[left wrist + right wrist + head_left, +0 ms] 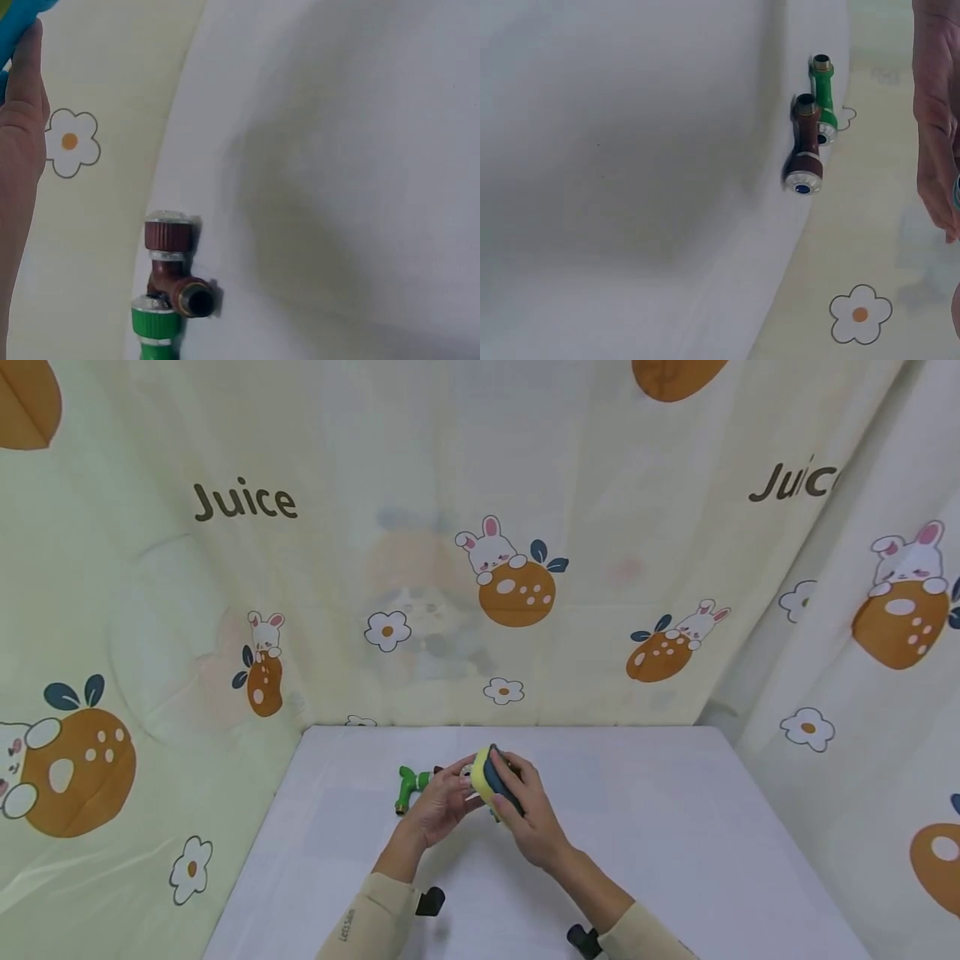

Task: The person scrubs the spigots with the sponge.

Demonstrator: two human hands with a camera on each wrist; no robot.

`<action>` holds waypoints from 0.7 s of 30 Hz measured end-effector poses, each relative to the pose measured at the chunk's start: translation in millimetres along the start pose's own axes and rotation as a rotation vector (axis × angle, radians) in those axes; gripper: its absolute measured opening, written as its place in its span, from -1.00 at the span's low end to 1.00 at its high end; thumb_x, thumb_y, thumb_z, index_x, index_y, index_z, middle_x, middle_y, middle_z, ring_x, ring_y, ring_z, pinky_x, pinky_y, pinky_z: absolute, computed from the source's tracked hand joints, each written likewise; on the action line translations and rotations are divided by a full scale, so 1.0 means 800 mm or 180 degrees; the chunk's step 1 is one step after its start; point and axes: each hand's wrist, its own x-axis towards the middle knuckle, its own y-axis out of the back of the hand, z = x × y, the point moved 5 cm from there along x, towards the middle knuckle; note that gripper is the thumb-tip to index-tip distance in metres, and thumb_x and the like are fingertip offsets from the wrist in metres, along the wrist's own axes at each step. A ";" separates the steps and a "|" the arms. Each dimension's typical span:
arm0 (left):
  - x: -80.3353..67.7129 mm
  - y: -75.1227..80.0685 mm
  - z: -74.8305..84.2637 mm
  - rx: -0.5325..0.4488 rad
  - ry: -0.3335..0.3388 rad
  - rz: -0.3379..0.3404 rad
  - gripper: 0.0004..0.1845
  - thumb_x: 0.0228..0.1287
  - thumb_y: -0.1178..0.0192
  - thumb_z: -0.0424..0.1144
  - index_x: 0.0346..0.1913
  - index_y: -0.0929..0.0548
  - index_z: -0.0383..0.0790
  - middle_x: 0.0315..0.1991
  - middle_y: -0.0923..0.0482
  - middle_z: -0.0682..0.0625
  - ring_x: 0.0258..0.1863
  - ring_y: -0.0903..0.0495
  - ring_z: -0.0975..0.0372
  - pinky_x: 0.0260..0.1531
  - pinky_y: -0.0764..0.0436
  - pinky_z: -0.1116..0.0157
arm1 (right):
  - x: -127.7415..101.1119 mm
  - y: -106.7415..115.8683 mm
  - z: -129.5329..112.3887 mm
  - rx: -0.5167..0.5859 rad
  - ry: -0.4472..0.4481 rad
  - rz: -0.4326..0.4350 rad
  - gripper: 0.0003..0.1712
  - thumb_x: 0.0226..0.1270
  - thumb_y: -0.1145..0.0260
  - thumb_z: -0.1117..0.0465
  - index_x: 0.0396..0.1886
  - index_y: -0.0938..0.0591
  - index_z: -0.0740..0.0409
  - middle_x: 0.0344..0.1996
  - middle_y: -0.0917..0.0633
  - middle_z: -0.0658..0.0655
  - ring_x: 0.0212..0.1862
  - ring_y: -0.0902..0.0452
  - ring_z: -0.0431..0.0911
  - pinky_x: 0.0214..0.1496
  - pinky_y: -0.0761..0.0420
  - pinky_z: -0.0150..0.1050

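Beige sleeves [375,910] lay nearest my remote view; left to right, green tap [406,785] and brown tap [166,271] rested close together on the white table [675,827]. Left hand [441,810]: fingers curled round a mostly hidden blue fitting [15,28], seemingly steadying it against the yellow-and-blue sponge [482,781]. Right hand [538,822]: thumb and fingers clamped on that sponge, over the table; I logged no container.
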 end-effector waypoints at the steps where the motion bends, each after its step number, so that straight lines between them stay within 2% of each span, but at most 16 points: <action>1: -0.001 -0.001 0.002 0.0001 -0.0002 -0.0041 -0.36 0.41 -0.16 -0.25 0.53 -0.39 -0.22 0.30 -0.60 0.00 0.24 -0.64 0.20 0.28 -0.62 0.19 | 0.000 0.000 -0.003 -0.0031 0.0062 -0.0001 -0.30 0.59 -0.12 0.21 0.66 -0.25 -0.11 0.55 -0.25 0.16 0.37 -0.27 0.04 0.23 -0.54 -0.06; 5: -0.005 -0.008 0.008 0.0001 -0.0018 -0.0265 -0.40 0.39 -0.17 -0.20 0.48 -0.44 -0.23 0.20 -0.64 0.03 0.18 -0.65 0.21 0.25 -0.64 0.21 | 0.005 0.001 -0.012 -0.0175 0.0229 -0.0010 -0.31 0.58 -0.11 0.24 0.64 -0.27 -0.09 0.53 -0.26 0.19 0.36 -0.25 0.03 0.20 -0.54 -0.04; 9: -0.008 -0.014 0.013 0.0005 -0.0040 -0.0452 -0.39 0.37 -0.22 -0.16 0.45 -0.47 -0.21 0.15 -0.64 0.03 0.11 -0.65 0.22 0.24 -0.64 0.21 | 0.012 0.003 -0.015 -0.0228 0.0246 -0.0005 -0.34 0.57 -0.11 0.20 0.62 -0.32 -0.11 0.47 -0.32 0.17 0.31 -0.25 0.02 0.14 -0.55 -0.04; 17: -0.012 -0.017 0.014 0.0312 0.0074 -0.0393 -0.32 0.30 -0.25 -0.19 0.50 -0.44 -0.19 0.21 -0.61 0.00 0.11 -0.66 0.18 0.31 -0.60 0.09 | 0.012 0.004 -0.006 -0.0461 0.0211 0.0010 -0.39 0.60 -0.08 0.18 0.59 -0.37 -0.09 0.37 -0.41 0.19 0.22 -0.27 -0.02 0.03 -0.54 -0.11; 21: -0.012 -0.019 0.014 0.0391 0.0066 -0.0392 -0.30 0.32 -0.26 -0.19 0.52 -0.42 -0.20 0.25 -0.58 -0.01 0.14 -0.65 0.18 0.36 -0.55 0.03 | 0.011 0.001 -0.002 -0.0594 0.0179 0.0013 -0.40 0.61 -0.06 0.16 0.59 -0.37 -0.14 0.36 -0.41 0.18 0.19 -0.25 -0.02 -0.02 -0.51 -0.12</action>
